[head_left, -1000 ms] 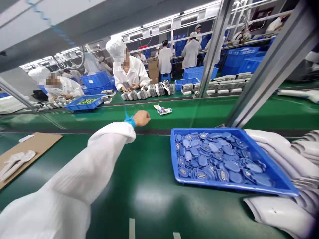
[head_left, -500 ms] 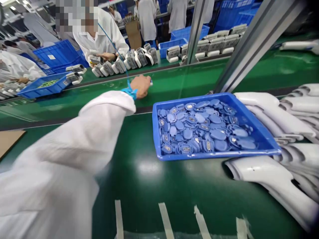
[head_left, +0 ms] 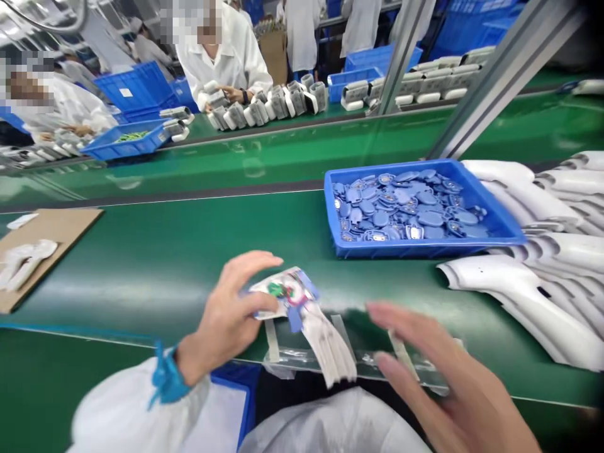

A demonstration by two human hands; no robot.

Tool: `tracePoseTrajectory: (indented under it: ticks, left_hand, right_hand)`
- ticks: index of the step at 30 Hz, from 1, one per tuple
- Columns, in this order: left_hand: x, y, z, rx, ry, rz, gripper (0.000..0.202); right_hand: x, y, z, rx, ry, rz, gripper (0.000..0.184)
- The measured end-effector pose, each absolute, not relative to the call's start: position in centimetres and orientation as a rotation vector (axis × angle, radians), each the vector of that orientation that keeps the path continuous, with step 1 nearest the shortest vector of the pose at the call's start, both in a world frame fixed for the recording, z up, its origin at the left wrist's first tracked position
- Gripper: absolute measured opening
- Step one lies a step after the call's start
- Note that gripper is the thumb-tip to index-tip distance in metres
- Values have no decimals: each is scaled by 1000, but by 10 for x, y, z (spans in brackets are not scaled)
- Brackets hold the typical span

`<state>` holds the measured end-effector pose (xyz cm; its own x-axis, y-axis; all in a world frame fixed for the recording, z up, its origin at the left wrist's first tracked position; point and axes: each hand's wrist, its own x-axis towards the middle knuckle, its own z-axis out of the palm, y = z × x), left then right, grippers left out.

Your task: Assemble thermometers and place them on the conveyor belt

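Note:
My left hand (head_left: pixel 231 308), with a blue band at the wrist, grips the wide end of a white plastic housing (head_left: pixel 325 340) between thumb and fingers. Green and red parts and bluish-purple pieces show inside it, and its ribbed narrower end points down toward my lap. To the right, my right hand (head_left: pixel 438 371) is in front of the bench edge, slightly blurred, with thumb and fingers apart and nothing between them. Beyond both hands stands a blue tray (head_left: pixel 401 250) full of small blue oval plastic pieces (head_left: pixel 429 218).
White curved shells (head_left: pixel 514 277) lie stacked at the right. A brown board (head_left: pixel 66 233) with white parts is at the left. Tape strips (head_left: pixel 272 340) hold clear film at the bench edge. Across the green conveyor (head_left: pixel 264 157), co-workers handle grey-and-white units (head_left: pixel 255 113). A metal post (head_left: pixel 504 82) rises behind the tray.
My left hand has come back from the conveyor to the near bench edge and now holds the white housing. My right hand has entered view. The camera view has shifted.

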<state>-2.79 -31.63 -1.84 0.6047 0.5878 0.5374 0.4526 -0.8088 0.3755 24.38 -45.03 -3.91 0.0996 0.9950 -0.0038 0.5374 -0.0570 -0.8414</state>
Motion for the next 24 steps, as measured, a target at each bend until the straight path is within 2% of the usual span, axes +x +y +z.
tracePoseTrajectory:
  ticks: [1,3,5,7,11,12,16,21,22,24]
  left_hand:
    - [-24,-324,-25,2582,860,1040,32]
    - [-16,-334,-37,2483,861,1131,32]
    - [-10,-338,-48,2396,877,1193,33]
    - [-6,-340,-56,2301,934,1224,35]
    - [6,-344,-62,2022,1211,1330,33]
    - [10,-346,-62,1936,1286,1370,32]
    - [19,-349,-55,1727,1294,1360,31]
    - [11,-349,-37,1586,1008,937,66]
    - [11,-348,-34,1590,1023,887,67]
    - [16,-348,-31,1661,1110,885,53]
  right_hand:
    - [242,-436,-36,-1689,-1569,837,50]
    - [236,-411,-33,-1651,-1668,1105,65]
    - [228,-398,-33,-1529,-1668,1503,62]
    - [218,-398,-34,-1406,-1564,1738,62]
    - [196,-413,-43,-1464,-1253,1653,85]
    - [191,-416,-44,-1464,-1204,1628,85]
    - [185,-412,-41,-1345,-1211,1724,49]
    - [209,-403,-35,-1605,-1560,1389,43]
    - [214,-403,-35,-1613,-1630,1357,41]
    - [222,-404,-36,-1580,-1683,1369,40]
